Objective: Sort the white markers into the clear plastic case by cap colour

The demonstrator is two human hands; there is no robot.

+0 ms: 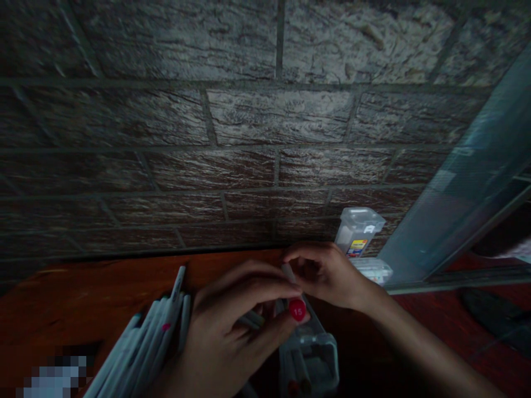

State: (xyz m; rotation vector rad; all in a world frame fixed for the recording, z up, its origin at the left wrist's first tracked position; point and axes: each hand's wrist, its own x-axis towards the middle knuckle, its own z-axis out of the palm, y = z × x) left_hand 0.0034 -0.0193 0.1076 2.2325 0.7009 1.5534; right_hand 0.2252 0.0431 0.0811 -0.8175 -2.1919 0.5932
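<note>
In the lower middle of the frame, the grip of the left hand (226,326) is closed on a marker (297,310), whose red end with number 15 sits between thumb and forefinger tips. The marker points away, towards the right hand (332,273), which is curled near its far end; whether this grip holds it, I cannot tell. Below is a clear box (331,362) with pens inside. More markers (151,331) lie at lower left on the worktop (95,287).
</note>
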